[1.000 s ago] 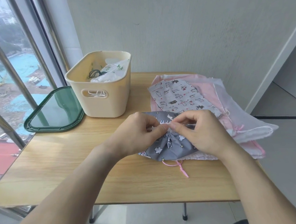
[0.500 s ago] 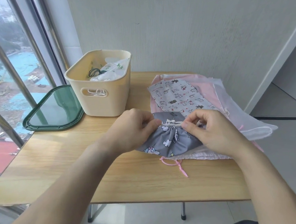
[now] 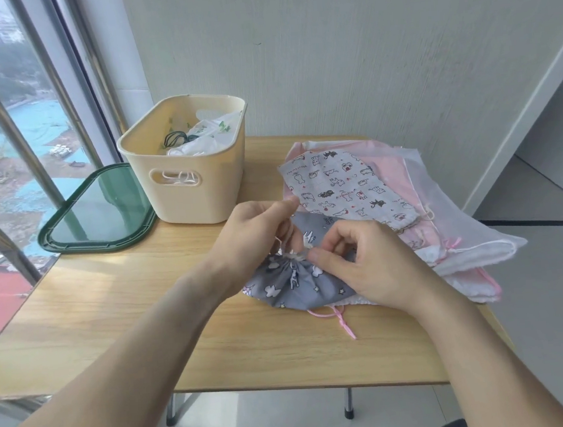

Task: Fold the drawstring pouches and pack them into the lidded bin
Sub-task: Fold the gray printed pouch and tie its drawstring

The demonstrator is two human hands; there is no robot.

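At centre frame: both hands work on a grey pouch (image 3: 293,281) lying on the desk (image 3: 118,315), at the near left edge of a pile of other pouches.
Grey pouch: its mouth is gathered into a bunch between the two hands; the body spreads toward the lower centre of the frame, printed with small white figures.
Left hand (image 3: 257,229): fingers curled, pinching the white cord (image 3: 285,247) just above the gathered mouth.
Right hand (image 3: 364,264): fingers curled, thumb and forefinger pinching the bunched fabric at the mouth, with the palm over the pouch's right side.
Pile: to the right of centre, a light pouch (image 3: 343,190) with animal prints lies on top of pink (image 3: 389,168) and white mesh (image 3: 464,230) ones; a pink ribbon (image 3: 342,321) trails out from under the grey pouch toward the desk's near edge.
Bin (image 3: 187,174): upper centre-left, cream, open, with white bags and a dark cord already inside.
Lid (image 3: 97,210): green, flat on the desk just left of the bin, overhanging the window side.
Step in hand: seemingly drawing or tidying the cord on the grey pouch; folding is not yet done.
Progress: early to middle, judging by the several pouches unpacked.
Next move calls for: flattening the gathered mouth, tucking the loose cord so it does not snag, then folding the pouch small enough for the space left in the bin.
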